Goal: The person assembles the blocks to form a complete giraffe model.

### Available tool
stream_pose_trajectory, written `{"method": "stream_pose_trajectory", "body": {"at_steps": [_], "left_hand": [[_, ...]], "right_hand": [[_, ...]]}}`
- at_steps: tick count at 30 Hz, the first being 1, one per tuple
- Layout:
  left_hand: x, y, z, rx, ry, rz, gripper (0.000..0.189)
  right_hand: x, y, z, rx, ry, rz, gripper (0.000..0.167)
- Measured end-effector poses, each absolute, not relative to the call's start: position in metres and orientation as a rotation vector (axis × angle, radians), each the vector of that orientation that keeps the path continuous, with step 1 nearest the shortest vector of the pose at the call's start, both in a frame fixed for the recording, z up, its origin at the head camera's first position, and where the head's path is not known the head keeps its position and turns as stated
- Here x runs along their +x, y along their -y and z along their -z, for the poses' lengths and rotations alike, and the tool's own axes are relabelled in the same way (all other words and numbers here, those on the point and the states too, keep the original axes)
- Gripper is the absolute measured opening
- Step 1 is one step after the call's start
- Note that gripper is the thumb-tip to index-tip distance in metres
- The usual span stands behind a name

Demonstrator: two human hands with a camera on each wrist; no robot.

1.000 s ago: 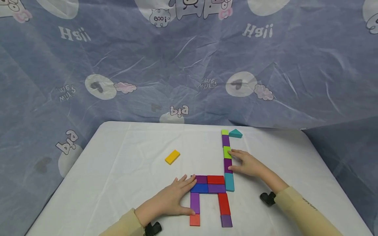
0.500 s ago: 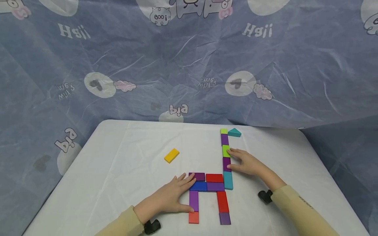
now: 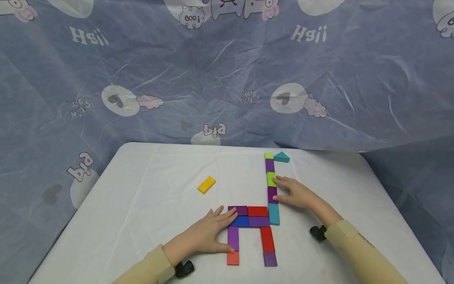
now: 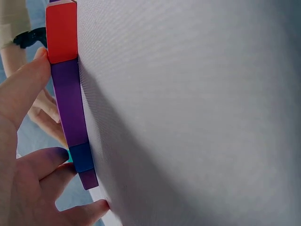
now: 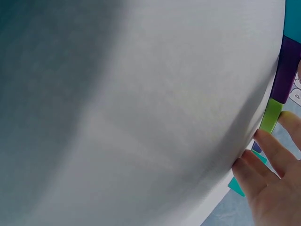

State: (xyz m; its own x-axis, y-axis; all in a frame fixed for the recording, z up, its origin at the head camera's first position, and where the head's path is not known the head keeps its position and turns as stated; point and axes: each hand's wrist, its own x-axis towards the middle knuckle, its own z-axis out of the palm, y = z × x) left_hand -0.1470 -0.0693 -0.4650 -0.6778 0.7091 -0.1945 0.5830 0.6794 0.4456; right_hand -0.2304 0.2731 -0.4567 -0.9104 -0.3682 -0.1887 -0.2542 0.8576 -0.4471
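Note:
Flat coloured blocks form a joined figure on the white table. My left hand [image 3: 207,233] lies spread along its left side. Its fingers touch the dark purple block [image 3: 239,210] and the blue block [image 3: 242,222], and its thumb touches near the joint of the light purple block [image 3: 233,236] and the coral-red block [image 3: 233,258]. My right hand [image 3: 299,193] rests beside the upright column, fingertips touching the lime block [image 3: 270,179] and thumb on the purple block [image 3: 271,194]. Below these is a teal block [image 3: 274,214]. Neither hand grips anything.
A yellow block [image 3: 206,184] lies apart on the left of the table [image 3: 159,189]. A teal triangle [image 3: 281,157] sits beside the column's top, near the table's far edge. A patterned blue-grey cloth [image 3: 198,79] hangs behind.
The dark purple block in the top row has slid slightly right, closing a thin gap to the red block. The left fingers have shifted slightly right; the right hand stays at the column.

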Motion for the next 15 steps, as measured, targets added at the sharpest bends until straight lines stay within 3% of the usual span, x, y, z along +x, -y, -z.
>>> {"method": "stream_pose_trajectory", "body": {"at_steps": [15], "left_hand": [[-0.146,0.07,0.4648,1.036,-2.548,-0.519,0.096]], "right_hand": [[-0.2305,-0.2741,0.4581,-0.471,-2.758,0.625,0.079]]}}
